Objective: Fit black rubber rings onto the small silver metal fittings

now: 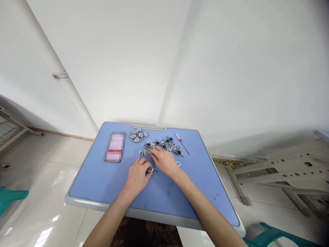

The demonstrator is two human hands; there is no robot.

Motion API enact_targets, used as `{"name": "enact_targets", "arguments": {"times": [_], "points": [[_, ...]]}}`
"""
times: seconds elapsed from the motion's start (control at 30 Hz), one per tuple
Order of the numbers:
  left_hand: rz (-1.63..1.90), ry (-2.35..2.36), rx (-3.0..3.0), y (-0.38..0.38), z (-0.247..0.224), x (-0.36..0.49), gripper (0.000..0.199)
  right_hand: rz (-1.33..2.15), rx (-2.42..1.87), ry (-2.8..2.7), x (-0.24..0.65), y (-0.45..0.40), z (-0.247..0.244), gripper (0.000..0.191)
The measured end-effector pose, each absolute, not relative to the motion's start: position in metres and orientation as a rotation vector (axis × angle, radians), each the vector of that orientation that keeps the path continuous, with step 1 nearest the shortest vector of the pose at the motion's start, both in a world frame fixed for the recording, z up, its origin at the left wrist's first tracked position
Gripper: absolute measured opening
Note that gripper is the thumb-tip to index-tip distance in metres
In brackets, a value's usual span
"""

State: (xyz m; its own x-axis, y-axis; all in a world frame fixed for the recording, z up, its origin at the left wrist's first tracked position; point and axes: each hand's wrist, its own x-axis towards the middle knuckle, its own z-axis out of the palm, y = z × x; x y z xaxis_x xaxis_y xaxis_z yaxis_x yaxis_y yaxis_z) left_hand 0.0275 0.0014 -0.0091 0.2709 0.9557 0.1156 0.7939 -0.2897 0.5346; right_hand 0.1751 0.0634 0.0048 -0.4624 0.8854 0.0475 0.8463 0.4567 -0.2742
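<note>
Left hand [137, 176] half-closed, pinching a small silver metal fitting [151, 169]; right hand [163, 160] loosely curled, empty, touching a heap of similar fittings [160, 145] at 12 o'clock.

Both arms are showing bare skin, with the left forearm [108, 219] and the right forearm [208, 216] running in from the lower edge of the view, where the camera is cutting them off. Each one is narrowing smoothly toward a slim wrist, the left wrist [125, 193] and the right wrist [178, 175]. The left hand [137, 176] and the right hand [164, 161] are looking slender and bare too, with long, thin fingers [155, 153]. The fingernails are too small to make out.
</note>
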Motion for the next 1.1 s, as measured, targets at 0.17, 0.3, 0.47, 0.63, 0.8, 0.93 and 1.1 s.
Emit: {"name": "enact_targets", "arguments": {"times": [0.17,0.3,0.47,0.63,0.8,0.93,1.1], "points": [[0.611,1.599,2.18,0.002,-0.01,0.027,0.008,0.218,-1.517,-2.629,0.162,0.072,0.004,0.024],[0.615,1.601,2.185,0.003,-0.012,0.028,0.008,0.203,-1.558,-2.682,0.159,0.074,0.004,0.027],[0.592,1.612,2.192,0.003,-0.012,0.028,0.008,0.159,-1.57,-2.706,0.162,0.071,0.005,0.027],[0.59,1.595,2.198,0.002,-0.007,0.026,0.01,0.335,-1.501,-2.488,0.181,0.056,0.008,0.023],[0.575,1.577,2.185,0.0,-0.006,0.024,0.011,0.555,-1.381,-2.297,0.199,0.035,0.003,0.021],[0.576,1.562,2.172,-0.001,-0.004,0.023,0.02,0.569,-1.328,-2.327,0.204,0.024,-0.004,0.025],[0.566,1.605,2.141,-0.003,0.001,0.023,0.021,0.493,-1.299,-2.417,0.209,0.019,-0.011,0.028]]}}
